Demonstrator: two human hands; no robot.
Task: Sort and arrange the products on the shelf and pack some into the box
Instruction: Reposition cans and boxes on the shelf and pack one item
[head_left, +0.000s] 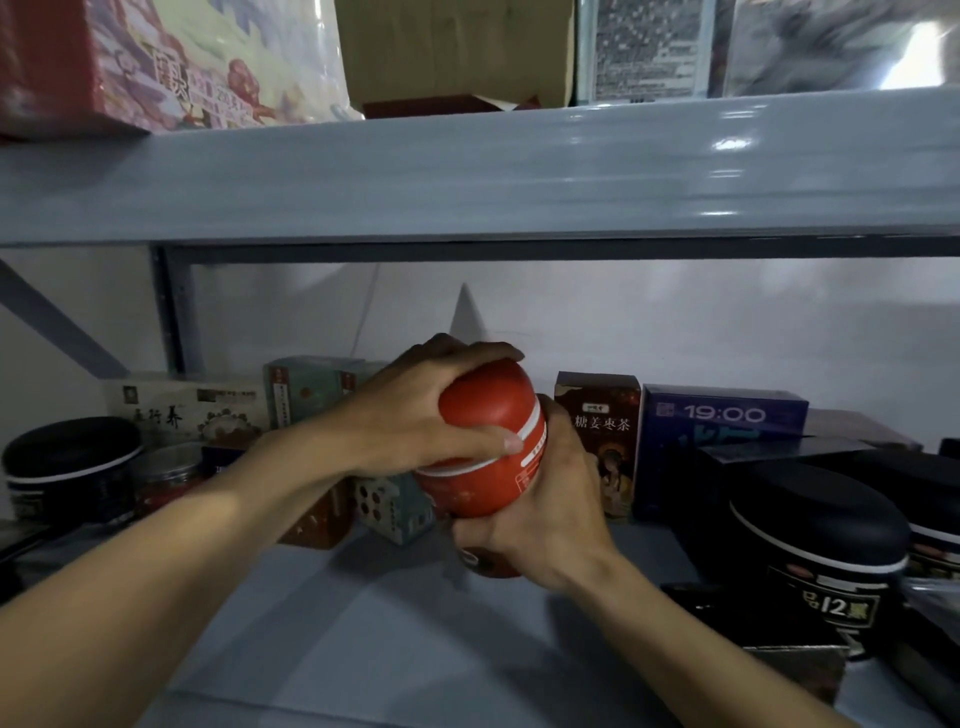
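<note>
Hands first: our left hand (415, 415) is clamped over the domed lid of the red tin (478, 478), fingers curled across the top and thumb lying along the white band. Our right hand (550, 514) wraps the body from the right and from below, so both are closed on this one tin and on nothing else. The tin is off the shelf (311, 623) and tilted, lid towards the upper left. We hold it in front of the back row of boxes (597, 415), with one black tin (72, 457) well to the left and a bigger black tin (815, 525) near on the right. Just under our right hand a red piece (491, 566) shows (too hidden to say what it is, or whether the tin touches it). We judge that the step is placing this tin in the open middle of the shelf, though a lift would look the same. To do it well we let the right hand take the weight from below, since the lid may be only a push fit and could part if we carry by it. We level the tin before lowering, set it down clear of the red piece, and mind the black tin beside our right forearm.
</note>
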